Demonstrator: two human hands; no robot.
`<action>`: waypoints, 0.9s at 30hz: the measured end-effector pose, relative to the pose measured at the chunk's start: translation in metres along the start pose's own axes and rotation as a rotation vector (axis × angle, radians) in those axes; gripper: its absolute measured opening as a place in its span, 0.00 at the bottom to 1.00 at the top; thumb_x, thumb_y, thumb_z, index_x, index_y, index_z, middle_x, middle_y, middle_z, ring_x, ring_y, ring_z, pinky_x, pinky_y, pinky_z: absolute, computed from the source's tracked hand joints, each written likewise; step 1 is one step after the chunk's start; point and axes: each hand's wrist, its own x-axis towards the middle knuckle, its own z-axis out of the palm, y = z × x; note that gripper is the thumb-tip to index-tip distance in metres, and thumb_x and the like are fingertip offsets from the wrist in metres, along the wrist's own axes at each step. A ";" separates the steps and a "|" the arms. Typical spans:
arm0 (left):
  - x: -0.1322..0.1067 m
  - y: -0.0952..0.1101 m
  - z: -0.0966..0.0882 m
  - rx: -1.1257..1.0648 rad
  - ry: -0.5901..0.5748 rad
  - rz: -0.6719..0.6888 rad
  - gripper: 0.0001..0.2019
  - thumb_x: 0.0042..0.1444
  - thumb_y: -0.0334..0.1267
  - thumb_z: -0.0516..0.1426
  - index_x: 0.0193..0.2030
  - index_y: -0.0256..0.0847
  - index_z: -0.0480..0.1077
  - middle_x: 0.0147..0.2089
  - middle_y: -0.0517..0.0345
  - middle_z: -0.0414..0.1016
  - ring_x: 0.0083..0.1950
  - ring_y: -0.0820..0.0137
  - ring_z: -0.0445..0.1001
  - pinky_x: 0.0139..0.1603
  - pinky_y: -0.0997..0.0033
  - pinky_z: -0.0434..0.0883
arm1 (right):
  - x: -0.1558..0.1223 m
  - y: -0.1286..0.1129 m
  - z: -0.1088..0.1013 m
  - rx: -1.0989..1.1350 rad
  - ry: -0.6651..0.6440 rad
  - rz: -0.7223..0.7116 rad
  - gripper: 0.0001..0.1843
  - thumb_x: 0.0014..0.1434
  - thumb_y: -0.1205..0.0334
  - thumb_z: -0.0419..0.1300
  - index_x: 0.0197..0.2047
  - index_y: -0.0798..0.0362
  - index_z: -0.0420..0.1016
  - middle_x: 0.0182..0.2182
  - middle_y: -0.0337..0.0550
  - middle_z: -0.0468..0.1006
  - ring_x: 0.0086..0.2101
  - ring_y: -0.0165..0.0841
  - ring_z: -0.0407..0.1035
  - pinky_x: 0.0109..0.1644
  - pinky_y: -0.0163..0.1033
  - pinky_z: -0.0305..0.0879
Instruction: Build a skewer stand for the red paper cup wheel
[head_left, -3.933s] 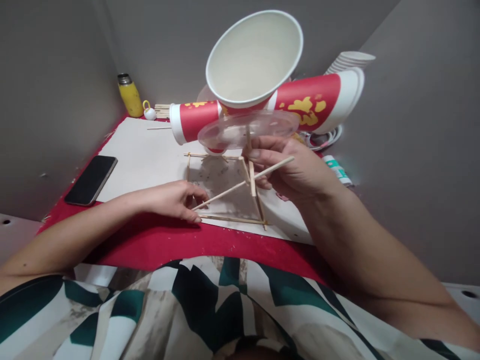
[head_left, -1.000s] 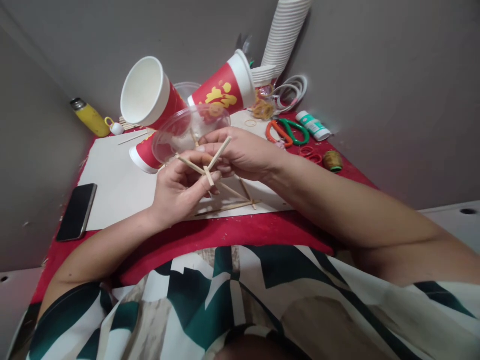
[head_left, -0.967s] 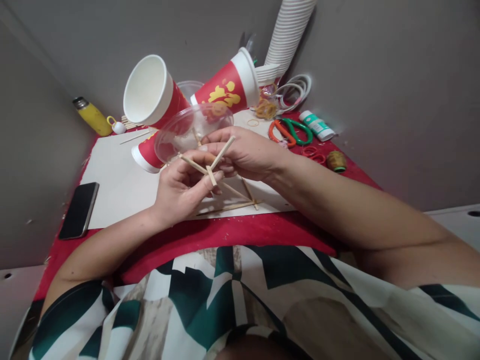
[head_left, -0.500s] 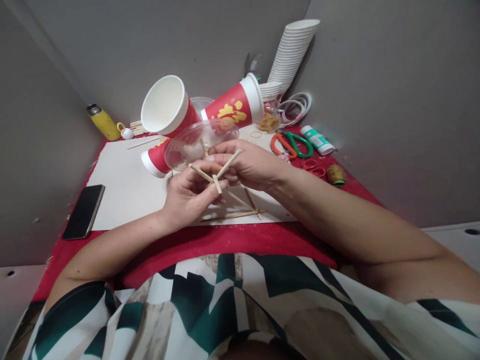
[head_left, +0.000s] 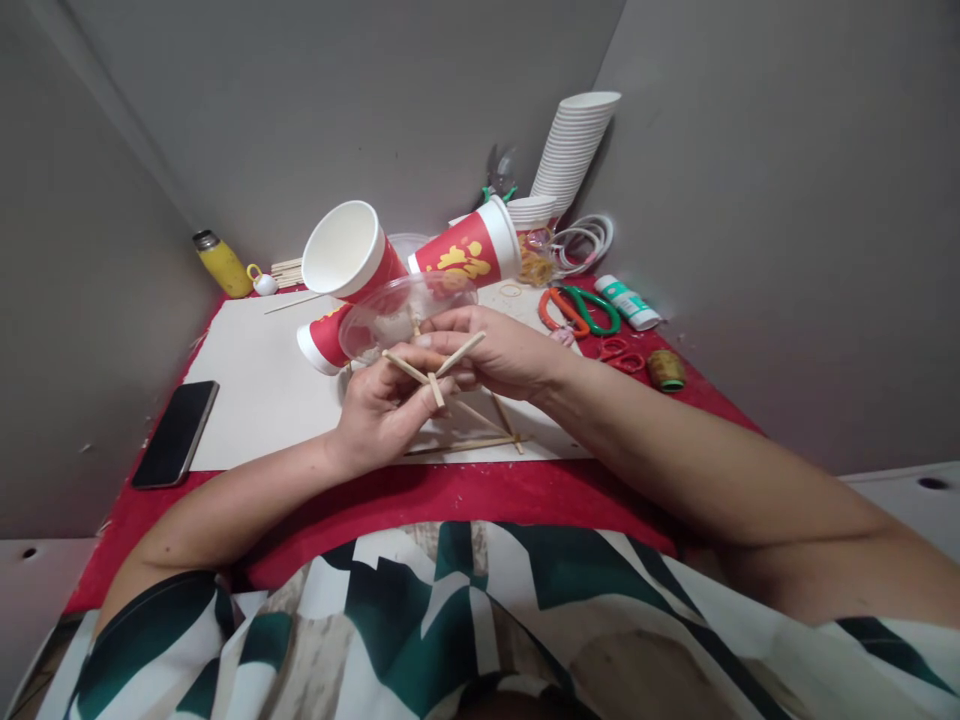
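Several thin wooden sticks [head_left: 460,353] meet at a crossing just above my left thumb, forming part of a stick frame. My left hand [head_left: 384,405] is closed around the sticks below that crossing. On the far side, my right hand [head_left: 487,345] pinches the frame, its fingertips partly hidden behind the sticks and near another stick's end. Lower sticks of the frame [head_left: 465,444] reach down to the white board and cross at a corner on the right. Right behind my hands lies a clear plastic lid or bowl [head_left: 375,310], with red-and-white paper cups [head_left: 345,250] around it.
A phone [head_left: 176,433] lies on the left of the white board [head_left: 247,400]. On the right are orange- and green-handled scissors [head_left: 592,310], red scissors [head_left: 621,355], a thread spool [head_left: 666,370] and a white-green tube [head_left: 628,302]. Stacked paper cups [head_left: 574,150] lean at the back; a yellow bottle [head_left: 223,265] stands back left.
The whole scene sits slightly lower in the picture, as the head view has tilted up. Both hands keep nearly the same hold on the stick frame.
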 end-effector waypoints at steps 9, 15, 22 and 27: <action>0.004 0.000 -0.001 -0.030 0.002 -0.049 0.13 0.58 0.36 0.63 0.50 0.40 0.73 0.41 0.54 0.81 0.26 0.75 0.77 0.27 0.75 0.78 | 0.001 -0.012 0.002 0.026 0.084 -0.059 0.11 0.52 0.64 0.66 0.26 0.57 0.67 0.14 0.30 0.64 0.13 0.19 0.51 0.15 0.26 0.45; 0.004 0.001 -0.003 -0.008 0.034 -0.087 0.26 0.58 0.38 0.63 0.63 0.44 0.67 0.39 0.54 0.81 0.26 0.74 0.78 0.30 0.74 0.79 | 0.014 -0.039 -0.007 -0.022 0.181 -0.194 0.10 0.54 0.68 0.64 0.28 0.55 0.65 0.17 0.29 0.62 0.15 0.18 0.51 0.16 0.26 0.43; 0.005 0.003 -0.006 -0.051 0.064 -0.101 0.17 0.57 0.35 0.63 0.54 0.39 0.73 0.35 0.56 0.81 0.26 0.73 0.79 0.29 0.74 0.80 | 0.031 -0.064 -0.038 -0.144 0.265 -0.238 0.10 0.55 0.70 0.62 0.27 0.54 0.64 0.19 0.33 0.65 0.16 0.19 0.52 0.17 0.28 0.43; 0.003 0.009 -0.007 -0.005 0.073 -0.141 0.11 0.57 0.34 0.63 0.47 0.37 0.76 0.33 0.55 0.81 0.26 0.73 0.79 0.29 0.75 0.80 | 0.047 -0.064 -0.065 -0.225 0.338 -0.205 0.11 0.53 0.72 0.62 0.25 0.54 0.65 0.18 0.34 0.65 0.16 0.20 0.53 0.17 0.30 0.43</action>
